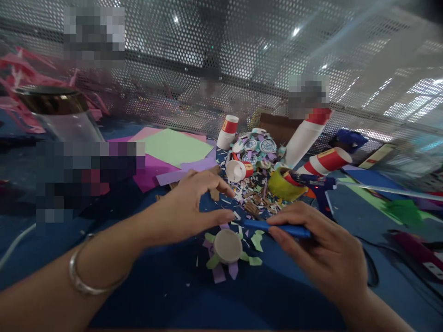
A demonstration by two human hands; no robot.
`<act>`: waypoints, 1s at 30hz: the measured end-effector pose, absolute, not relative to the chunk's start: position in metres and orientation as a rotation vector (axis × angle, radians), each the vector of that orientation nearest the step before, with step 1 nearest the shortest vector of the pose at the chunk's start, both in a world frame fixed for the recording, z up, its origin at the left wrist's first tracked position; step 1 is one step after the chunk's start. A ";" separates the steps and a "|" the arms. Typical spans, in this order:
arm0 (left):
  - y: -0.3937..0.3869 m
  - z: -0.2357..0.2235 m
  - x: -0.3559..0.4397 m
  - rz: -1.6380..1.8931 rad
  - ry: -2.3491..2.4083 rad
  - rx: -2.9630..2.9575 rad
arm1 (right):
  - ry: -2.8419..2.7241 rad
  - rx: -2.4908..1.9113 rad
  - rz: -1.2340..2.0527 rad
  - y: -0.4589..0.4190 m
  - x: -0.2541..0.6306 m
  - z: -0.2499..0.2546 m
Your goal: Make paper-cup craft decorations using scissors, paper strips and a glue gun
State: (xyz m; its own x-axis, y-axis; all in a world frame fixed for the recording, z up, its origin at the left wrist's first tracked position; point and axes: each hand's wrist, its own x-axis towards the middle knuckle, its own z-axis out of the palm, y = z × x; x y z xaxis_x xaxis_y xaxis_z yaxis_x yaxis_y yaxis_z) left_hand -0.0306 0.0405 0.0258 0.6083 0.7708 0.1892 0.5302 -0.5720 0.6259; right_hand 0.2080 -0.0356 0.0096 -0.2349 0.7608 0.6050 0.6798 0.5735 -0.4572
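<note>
My right hand (314, 249) grips a slim blue pen (277, 227) between thumb and fingers, its thin end pointing left. Left of it, my left hand (187, 203) hovers with thumb and fingers apart, holding nothing. Just below the pen lies a round, pale disc (228, 246) on the blue table. Green and purple paper pieces stick out around its edge like limbs. Its upper face looks plain. A loose green paper scrap (256, 240) lies to its right.
Cut scraps (251, 198) litter the middle, before a pile of decorated discs (254, 145). Paper cups (228, 131) stand and lie around it. A glue gun (320, 186) rests by a yellow tape roll (285, 184). Coloured sheets (169, 145) and a clear jar (65, 115) are left; a purple tool (417, 253) is right.
</note>
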 end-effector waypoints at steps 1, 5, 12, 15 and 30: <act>0.043 0.027 -0.035 0.452 0.973 2.303 | -1.993 -1.149 0.141 -0.036 0.208 0.009; 0.047 0.026 -0.040 0.202 0.863 2.343 | -2.059 -1.128 0.236 -0.036 0.204 0.008; 0.047 0.011 -0.031 0.141 0.842 2.358 | -2.092 -1.085 0.342 -0.033 0.197 0.003; 0.050 0.007 -0.030 0.165 0.819 2.355 | -2.100 -1.074 0.361 -0.031 0.196 0.000; 0.048 0.001 -0.026 0.173 0.760 2.408 | -2.143 -1.004 0.491 -0.029 0.194 -0.005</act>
